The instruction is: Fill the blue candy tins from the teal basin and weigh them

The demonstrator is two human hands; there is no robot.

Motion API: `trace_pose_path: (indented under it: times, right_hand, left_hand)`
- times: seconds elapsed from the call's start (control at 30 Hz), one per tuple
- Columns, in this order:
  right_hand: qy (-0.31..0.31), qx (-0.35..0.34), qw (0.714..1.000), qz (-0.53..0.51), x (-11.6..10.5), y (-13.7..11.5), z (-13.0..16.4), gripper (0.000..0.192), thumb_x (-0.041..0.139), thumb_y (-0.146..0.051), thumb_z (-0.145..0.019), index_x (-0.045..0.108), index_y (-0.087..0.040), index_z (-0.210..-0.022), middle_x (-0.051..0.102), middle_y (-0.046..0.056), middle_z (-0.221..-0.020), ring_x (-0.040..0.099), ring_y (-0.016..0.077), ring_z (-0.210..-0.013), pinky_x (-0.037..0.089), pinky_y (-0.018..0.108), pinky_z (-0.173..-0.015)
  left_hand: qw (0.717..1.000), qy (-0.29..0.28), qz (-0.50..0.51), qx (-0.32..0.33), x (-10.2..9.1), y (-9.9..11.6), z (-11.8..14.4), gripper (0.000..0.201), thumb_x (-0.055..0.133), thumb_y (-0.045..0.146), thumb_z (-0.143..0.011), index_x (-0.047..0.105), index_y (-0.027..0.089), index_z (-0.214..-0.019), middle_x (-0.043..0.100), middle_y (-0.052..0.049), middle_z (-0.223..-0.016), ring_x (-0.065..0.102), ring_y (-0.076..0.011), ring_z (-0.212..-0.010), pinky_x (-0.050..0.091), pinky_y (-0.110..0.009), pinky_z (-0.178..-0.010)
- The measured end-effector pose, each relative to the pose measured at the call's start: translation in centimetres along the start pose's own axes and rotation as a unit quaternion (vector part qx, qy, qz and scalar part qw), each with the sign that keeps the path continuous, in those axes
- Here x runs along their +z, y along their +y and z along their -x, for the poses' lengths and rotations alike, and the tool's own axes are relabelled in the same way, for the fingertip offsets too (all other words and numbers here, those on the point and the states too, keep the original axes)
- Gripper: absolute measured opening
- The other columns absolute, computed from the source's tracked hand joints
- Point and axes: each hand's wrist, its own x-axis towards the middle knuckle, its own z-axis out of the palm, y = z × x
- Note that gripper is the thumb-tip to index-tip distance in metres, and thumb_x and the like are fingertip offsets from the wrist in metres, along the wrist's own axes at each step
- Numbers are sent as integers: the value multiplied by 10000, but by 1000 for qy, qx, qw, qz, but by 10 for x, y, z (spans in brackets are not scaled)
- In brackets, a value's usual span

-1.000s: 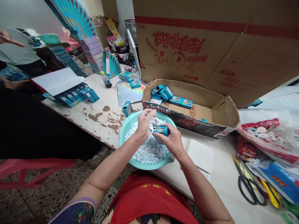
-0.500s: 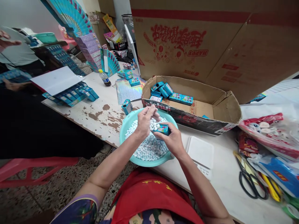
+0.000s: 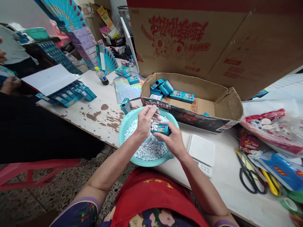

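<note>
A turquoise basin (image 3: pixel 123 134) full of small white and pale-blue candies (image 3: pixel 151 149) sits at the table's edge below my hands. My right hand (image 3: pixel 174 138) grips a small blue candy box (image 3: pixel 162 129) on its side, its end facing left over the basin. My left hand (image 3: pixel 145 121) is curled at that end, with a small heap of candies (image 3: pixel 154 126) between its palm and the box. Part of the heap is hidden by the left fingers. Another blue box (image 3: pixel 126 106) stands on the table just behind the basin.
A low cardboard tray (image 3: pixel 227 108) holding several blue boxes stands behind the basin. To the right lie a white scale (image 3: pixel 201 150), scissors (image 3: pixel 252 176) and plastic bags (image 3: pixel 265 135). At left are a bottle (image 3: pixel 102 76), an open display carton (image 3: pixel 50 78) and another person's hand (image 3: pixel 11 83).
The candy heap at the box end looks smaller, and the box lies slightly further left against my left hand. The whole view has shifted a little.
</note>
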Motion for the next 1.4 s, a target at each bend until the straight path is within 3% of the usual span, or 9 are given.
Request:
trace_pose_path:
  times: [0.33, 0.43, 0.57, 0.77, 0.8, 1.03, 1.17, 1.27, 1.4]
  right_hand:
    - [0, 38, 998, -53, -8, 7, 3, 402, 814, -434, -658, 685, -213, -968, 694, 23, -926, 639, 211, -873, 487, 348, -833]
    - [49, 59, 992, -100, -24, 14, 10, 459, 852, -407, -617, 678, -235, -1005, 698, 9, -957, 650, 195, -866, 503, 332, -824]
    - [89, 51, 989, -103, -40, 19, 13, 469, 866, -385, -601, 681, -250, -1010, 698, -5, -935, 649, 176, -831, 514, 308, -782]
    - [129, 31, 987, -92, -40, 9, 8, 451, 864, -386, -601, 683, -241, -988, 694, -16, -897, 647, 159, -795, 520, 293, -764]
    - [124, 30, 988, -85, -39, 9, 9, 448, 861, -389, -606, 683, -240, -989, 693, -13, -902, 650, 162, -803, 521, 294, -766]
    - [78, 18, 997, 10, -33, 18, 13, 418, 823, -422, -668, 678, -241, -1016, 674, 24, -983, 649, 199, -909, 508, 334, -848]
    - [53, -20, 997, 45, -21, 13, 10, 396, 815, -433, -685, 673, -232, -996, 678, 31, -985, 644, 206, -915, 496, 336, -853]
    - [27, -44, 997, 63, -7, 7, 7, 392, 801, -452, -700, 668, -223, -988, 680, 35, -966, 642, 211, -911, 490, 332, -841]
    - [2, -45, 995, 85, 5, 2, 4, 365, 762, -475, -736, 672, -224, -985, 678, 45, -942, 641, 225, -899, 491, 345, -814]
  left_hand:
    - [998, -61, -23, 11, -2, 3, 4, 461, 642, 547, -780, 530, 163, -552, 535, 2, -618, 531, -89, -476, 423, -230, -457]
    - [979, -59, -194, 30, -26, -10, -15, 434, 509, 551, -853, 576, 179, -640, 575, -21, -669, 576, -137, -576, 468, -268, -546]
    - [819, -220, -529, 27, -51, -49, -23, 298, 525, 454, -850, 674, 197, -880, 679, -76, -975, 607, -246, -960, 475, -392, -872]
    - [644, -310, -697, 62, -47, -72, 7, 352, 484, 483, -886, 629, 241, -1097, 624, -102, -1121, 556, -297, -1067, 430, -432, -899]
    - [648, -301, -698, 51, -49, -71, 7, 308, 487, 448, -886, 633, 240, -1061, 631, -93, -1086, 572, -281, -1035, 437, -401, -873]
    - [854, -116, -500, -86, -61, -47, -9, 282, 529, 420, -794, 486, 198, -624, 510, -7, -579, 517, -159, -551, 362, -260, -512]
    - [982, -27, -129, -136, -38, -16, -4, 282, 593, 441, -735, 473, 188, -697, 456, 44, -577, 362, -61, -393, 200, -205, -366]
    - [992, 10, 73, -100, -20, -3, -1, 260, 652, 380, -673, 501, 183, -748, 509, 42, -628, 481, -67, -466, 322, -180, -397]
    - [990, 41, 108, -76, -12, -7, -2, 254, 691, 333, -667, 494, 182, -723, 518, 44, -652, 562, -87, -557, 452, -195, -486]
